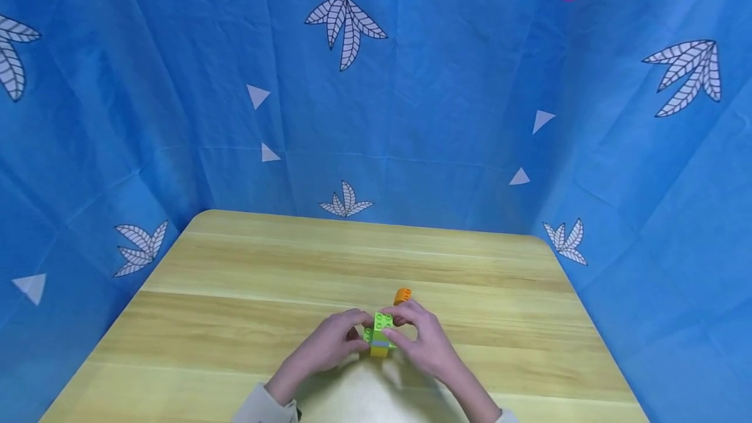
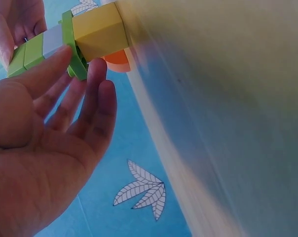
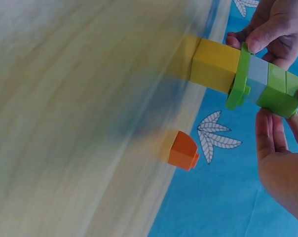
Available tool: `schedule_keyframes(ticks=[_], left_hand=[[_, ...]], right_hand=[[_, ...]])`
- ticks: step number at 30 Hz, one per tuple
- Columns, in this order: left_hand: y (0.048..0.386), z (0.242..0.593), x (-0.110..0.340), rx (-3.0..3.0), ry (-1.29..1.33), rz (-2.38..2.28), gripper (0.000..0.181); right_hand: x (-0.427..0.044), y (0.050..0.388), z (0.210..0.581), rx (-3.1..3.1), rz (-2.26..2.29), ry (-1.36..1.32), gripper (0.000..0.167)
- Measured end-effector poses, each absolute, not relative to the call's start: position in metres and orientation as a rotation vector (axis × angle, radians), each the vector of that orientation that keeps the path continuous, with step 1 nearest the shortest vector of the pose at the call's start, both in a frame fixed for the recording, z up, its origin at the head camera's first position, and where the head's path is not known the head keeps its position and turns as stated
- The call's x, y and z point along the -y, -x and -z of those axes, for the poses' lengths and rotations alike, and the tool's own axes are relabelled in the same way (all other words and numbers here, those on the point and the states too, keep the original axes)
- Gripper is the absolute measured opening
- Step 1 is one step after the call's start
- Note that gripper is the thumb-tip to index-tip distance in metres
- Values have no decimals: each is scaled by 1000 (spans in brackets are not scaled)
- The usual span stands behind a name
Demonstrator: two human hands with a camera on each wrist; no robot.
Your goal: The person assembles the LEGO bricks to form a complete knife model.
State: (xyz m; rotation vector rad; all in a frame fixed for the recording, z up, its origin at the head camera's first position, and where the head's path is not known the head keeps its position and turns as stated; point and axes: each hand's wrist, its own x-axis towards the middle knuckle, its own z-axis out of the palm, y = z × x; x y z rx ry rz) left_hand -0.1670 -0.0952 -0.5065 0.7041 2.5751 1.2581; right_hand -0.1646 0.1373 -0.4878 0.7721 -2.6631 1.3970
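A small tower of toy building bricks stands on the wooden table between both hands. At its base is a yellow brick (image 3: 215,65), topped by a thin green plate (image 3: 239,79) that juts out sideways. Above that come a pale blue brick (image 3: 257,73) and two green bricks (image 3: 281,91). My left hand (image 1: 331,343) pinches the green plate between thumb and fingers. With thumb and fingertips, my right hand (image 1: 425,343) grips the green bricks at the top. An orange brick (image 3: 182,151) with a curved side lies just beyond the right hand, touched by neither.
The light wooden table (image 1: 235,318) extends around the hands. A blue curtain (image 1: 376,123) printed with leaves and triangles hangs behind the table and along both its sides.
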Motion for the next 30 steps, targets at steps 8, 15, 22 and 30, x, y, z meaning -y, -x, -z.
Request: schedule_keyframes(ticks=[8, 15, 22, 30], left_hand=[[168, 508, 95, -2588, -695, -1242, 33], [169, 507, 94, -2594, -699, -1232, 34], [170, 508, 94, -2598, -704, -1223, 34], [170, 508, 94, -2599, -699, -1212, 36]], right_hand=[[-139, 168, 486, 2709, -1408, -778, 31], [-143, 172, 484, 2710, -1419, -821, 33], [-153, 184, 476, 2633, -1464, -785, 33], [-163, 209, 481, 2676, -1438, -564, 33]])
